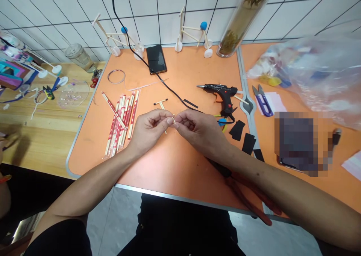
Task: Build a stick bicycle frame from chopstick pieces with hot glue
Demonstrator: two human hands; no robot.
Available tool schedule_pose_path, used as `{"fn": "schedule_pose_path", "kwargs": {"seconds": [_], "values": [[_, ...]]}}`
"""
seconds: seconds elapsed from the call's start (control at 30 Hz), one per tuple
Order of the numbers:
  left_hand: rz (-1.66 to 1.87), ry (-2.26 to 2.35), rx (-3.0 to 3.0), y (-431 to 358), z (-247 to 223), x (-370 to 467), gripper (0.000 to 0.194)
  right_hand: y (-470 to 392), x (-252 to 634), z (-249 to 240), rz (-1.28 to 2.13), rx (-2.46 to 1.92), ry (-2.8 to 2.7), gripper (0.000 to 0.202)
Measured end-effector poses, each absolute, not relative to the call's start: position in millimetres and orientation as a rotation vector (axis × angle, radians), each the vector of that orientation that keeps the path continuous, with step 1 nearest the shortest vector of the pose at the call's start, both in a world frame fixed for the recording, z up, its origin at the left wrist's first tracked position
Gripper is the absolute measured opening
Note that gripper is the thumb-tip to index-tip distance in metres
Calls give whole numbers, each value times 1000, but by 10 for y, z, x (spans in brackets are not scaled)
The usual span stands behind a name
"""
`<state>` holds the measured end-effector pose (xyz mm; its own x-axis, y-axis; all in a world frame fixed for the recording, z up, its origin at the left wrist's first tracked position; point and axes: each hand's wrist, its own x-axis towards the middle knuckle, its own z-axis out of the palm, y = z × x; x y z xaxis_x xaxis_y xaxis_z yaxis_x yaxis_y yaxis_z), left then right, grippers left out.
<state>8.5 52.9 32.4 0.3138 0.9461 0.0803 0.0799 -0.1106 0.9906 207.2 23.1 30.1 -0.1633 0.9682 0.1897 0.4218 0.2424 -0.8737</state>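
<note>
My left hand (153, 128) and my right hand (201, 132) meet over the middle of the orange table, thumbs and fingertips pinched together. Between the fingertips shows a small pale piece (174, 117), mostly covered, so its kind is unclear. Just beyond the left fingers lies a T-shaped piece of wooden sticks (161, 102) with black on the crossbar's ends. To the left are several paper-wrapped chopsticks (115, 126) in clear sleeves. A black glue gun (221, 94) with an orange trigger rests beyond my right hand.
Two stick models with white wheels and blue balls, a left one (113, 36) and a right one (194, 32), stand by the wall near a phone (156, 59). A black cable crosses the table. Red-handled pliers (248, 199) lie under my right forearm; black strips (237, 130) and purple snips (263, 101) lie right.
</note>
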Motion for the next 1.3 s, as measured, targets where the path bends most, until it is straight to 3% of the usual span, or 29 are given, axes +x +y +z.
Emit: {"fn": "schedule_pose_path", "kwargs": {"seconds": [0.33, 0.7, 0.97, 1.17, 1.3], "values": [[943, 1079, 1351, 565, 299, 71, 41, 192, 2100, 281, 824, -1316, -1862, 4], [902, 1063, 1314, 554, 298, 80, 43, 199, 2076, 256, 832, -1339, -1847, 12], [902, 1003, 1277, 586, 268, 70, 44, 224, 2101, 269, 1127, -1238, -1672, 10], [1014, 1056, 1396, 641, 240, -7, 42, 272, 2211, 218, 815, -1471, -1875, 9], [1040, 1129, 1578, 631, 202, -33, 31, 291, 2266, 152, 555, -1632, -2090, 16]]}}
